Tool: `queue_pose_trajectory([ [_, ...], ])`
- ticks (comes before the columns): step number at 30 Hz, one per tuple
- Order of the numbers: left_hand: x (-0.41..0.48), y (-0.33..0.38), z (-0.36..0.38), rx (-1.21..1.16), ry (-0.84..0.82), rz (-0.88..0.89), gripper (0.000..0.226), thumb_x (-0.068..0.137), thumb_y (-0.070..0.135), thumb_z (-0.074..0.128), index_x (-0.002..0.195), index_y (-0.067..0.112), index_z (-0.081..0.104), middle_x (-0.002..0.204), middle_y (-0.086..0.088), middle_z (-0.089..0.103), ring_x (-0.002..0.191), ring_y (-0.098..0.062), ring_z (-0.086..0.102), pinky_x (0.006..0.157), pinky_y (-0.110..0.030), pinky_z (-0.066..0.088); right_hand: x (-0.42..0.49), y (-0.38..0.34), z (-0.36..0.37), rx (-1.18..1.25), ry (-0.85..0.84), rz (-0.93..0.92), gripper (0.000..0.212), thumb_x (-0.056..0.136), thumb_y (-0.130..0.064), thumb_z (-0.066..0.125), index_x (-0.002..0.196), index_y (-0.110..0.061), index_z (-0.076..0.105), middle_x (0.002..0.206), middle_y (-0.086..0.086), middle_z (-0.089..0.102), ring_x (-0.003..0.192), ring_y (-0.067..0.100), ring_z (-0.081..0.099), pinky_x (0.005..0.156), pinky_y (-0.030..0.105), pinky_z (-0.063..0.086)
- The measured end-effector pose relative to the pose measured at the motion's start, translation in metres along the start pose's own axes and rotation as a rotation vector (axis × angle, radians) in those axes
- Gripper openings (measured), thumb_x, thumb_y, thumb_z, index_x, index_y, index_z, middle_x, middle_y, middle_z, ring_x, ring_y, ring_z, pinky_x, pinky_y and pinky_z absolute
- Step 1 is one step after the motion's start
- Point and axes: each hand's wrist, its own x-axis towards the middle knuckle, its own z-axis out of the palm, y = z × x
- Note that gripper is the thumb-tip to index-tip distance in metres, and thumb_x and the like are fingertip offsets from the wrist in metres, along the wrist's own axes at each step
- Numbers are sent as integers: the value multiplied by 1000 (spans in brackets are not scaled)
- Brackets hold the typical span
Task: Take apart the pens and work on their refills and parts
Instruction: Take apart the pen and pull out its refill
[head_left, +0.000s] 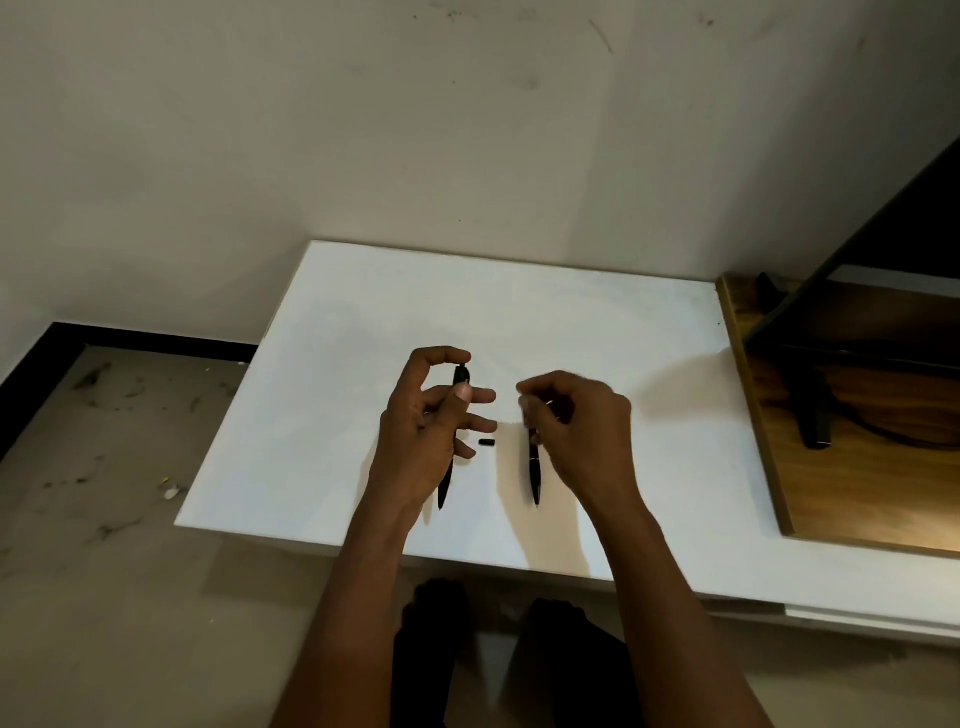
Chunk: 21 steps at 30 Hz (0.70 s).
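My left hand (423, 426) pinches one black pen (451, 457) upright over the white bench (322, 415); my right hand (576, 431) grips another pen (535, 473). One small loose part (486, 443) lies between; disassembly looks barely begun.

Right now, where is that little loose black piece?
In the head view, the black piece lies on the white board, between the two pens, just below the left hand fingers.
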Motion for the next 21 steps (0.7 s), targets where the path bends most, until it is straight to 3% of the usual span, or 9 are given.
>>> queue_pose_trajectory([
  [6, 0, 0, -4, -2, 77, -28, 20, 104, 20, 54, 124, 23, 53, 101, -4, 78, 78, -23, 77, 66, -46, 60, -5, 8, 22, -341, -210, -14, 17, 93, -8, 67, 106, -12, 78, 104, 3, 76, 95, 21, 69, 83, 28, 49],
  [10, 0, 0, -5, -1, 95, -26, 25, 103, 23, 55, 127, 24, 52, 104, -4, 77, 79, -23, 77, 67, -47, 61, -3, 9, 30, -417, -187, 4, 23, 96, -5, 59, 111, -10, 76, 109, 7, 74, 101, 26, 68, 84, 33, 49],
  [17, 1, -8, -6, -8, 93, -87, 21, 102, 26, 56, 122, 21, 53, 105, 3, 78, 82, -20, 77, 70, -47, 60, -3, 8, 41, -468, -175, 26, 19, 97, -12, 61, 110, -12, 75, 106, 6, 72, 98, 22, 67, 72, 23, 36],
  [21, 2, -9, -6, -3, 81, -96, 20, 102, 29, 57, 119, 18, 56, 105, 6, 78, 82, -17, 78, 69, -44, 61, -2, 8, 44, -481, -154, 37, 17, 96, -11, 61, 102, -11, 76, 102, 5, 73, 95, 22, 67, 71, 22, 36],
])
